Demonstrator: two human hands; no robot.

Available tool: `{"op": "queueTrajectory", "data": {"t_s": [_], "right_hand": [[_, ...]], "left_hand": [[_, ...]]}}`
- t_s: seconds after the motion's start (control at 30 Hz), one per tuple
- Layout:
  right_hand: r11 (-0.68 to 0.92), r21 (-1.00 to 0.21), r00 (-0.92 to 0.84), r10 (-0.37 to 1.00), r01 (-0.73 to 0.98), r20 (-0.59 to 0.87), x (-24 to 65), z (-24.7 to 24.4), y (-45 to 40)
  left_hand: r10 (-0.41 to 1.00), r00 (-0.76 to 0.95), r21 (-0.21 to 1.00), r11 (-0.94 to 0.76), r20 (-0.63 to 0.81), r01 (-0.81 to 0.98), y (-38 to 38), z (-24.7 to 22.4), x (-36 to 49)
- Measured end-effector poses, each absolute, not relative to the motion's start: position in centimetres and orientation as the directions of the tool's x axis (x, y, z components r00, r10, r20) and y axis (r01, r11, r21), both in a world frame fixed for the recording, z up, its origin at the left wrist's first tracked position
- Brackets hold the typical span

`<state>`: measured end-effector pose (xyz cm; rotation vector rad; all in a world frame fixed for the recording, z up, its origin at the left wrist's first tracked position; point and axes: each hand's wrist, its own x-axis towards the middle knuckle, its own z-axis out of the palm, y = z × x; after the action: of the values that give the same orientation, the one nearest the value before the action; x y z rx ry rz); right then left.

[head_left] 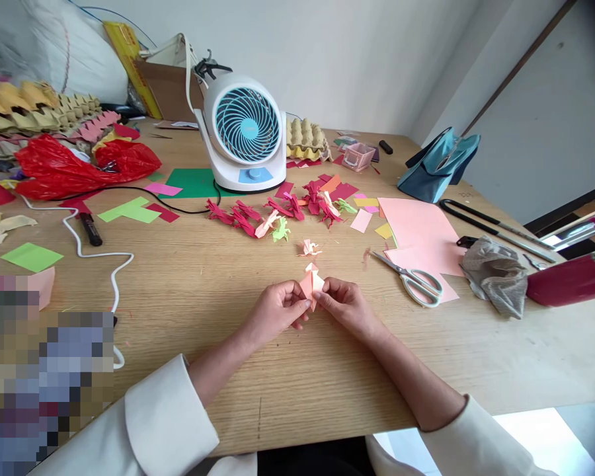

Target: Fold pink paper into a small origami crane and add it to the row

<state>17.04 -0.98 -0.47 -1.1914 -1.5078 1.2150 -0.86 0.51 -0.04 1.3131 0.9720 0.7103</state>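
Observation:
Between my two hands is a small piece of folded pink origami paper (pixel 311 283), diamond-shaped with a crease down its middle. My left hand (pixel 279 304) pinches its left side between thumb and fingers. On the other side, my right hand (pixel 350 304) grips the right edge in the same way, thumb on the front. Just beyond it lies a small pale pink folded figure (pixel 309 248). Farther back, several red, pink and green folded paper figures (pixel 282 208) form a loose row.
A white fan (pixel 248 132) stands at the back. Scissors (pixel 416 281) lie right of my hands beside pink paper sheets (pixel 419 231). A white cable (pixel 114 284), a marker (pixel 90 229) and a red plastic bag (pixel 79 165) are on the left. A maroon bottle (pixel 570 281) lies far right.

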Motion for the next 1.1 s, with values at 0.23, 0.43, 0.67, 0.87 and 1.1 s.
{"op": "queueTrajectory", "data": {"t_s": [0.23, 0.43, 0.67, 0.87, 1.1], "right_hand": [[0.112, -0.959, -0.21, 0.976, 0.26, 0.057, 17.0, -0.4, -1.3], [0.137, -0.916, -0.254, 0.966, 0.376, 0.04, 16.8, 0.1, -1.7], [0.145, -0.914, -0.289, 0.957, 0.379, 0.031, 16.7, 0.4, -1.8], [0.224, -0.898, -0.374, 0.924, 0.379, 0.072, 16.6, 0.2, -1.8], [0.215, -0.883, -0.365, 0.93, 0.417, 0.054, 16.6, 0.0, -1.8]], "left_hand": [[0.904, 0.424, 0.994, 0.005, -0.05, 0.108, 1.1, 0.6, -1.4], [0.931, 0.365, 0.998, -0.003, -0.018, 0.059, 1.1, 0.2, -1.4], [0.938, 0.347, 0.999, -0.017, 0.001, 0.042, 1.0, 0.4, -1.3], [0.911, 0.407, 0.997, 0.078, -0.073, 0.004, 0.8, 0.2, -1.0], [0.906, 0.408, 0.991, 0.13, -0.116, -0.006, 0.7, 0.0, -1.0]]}}
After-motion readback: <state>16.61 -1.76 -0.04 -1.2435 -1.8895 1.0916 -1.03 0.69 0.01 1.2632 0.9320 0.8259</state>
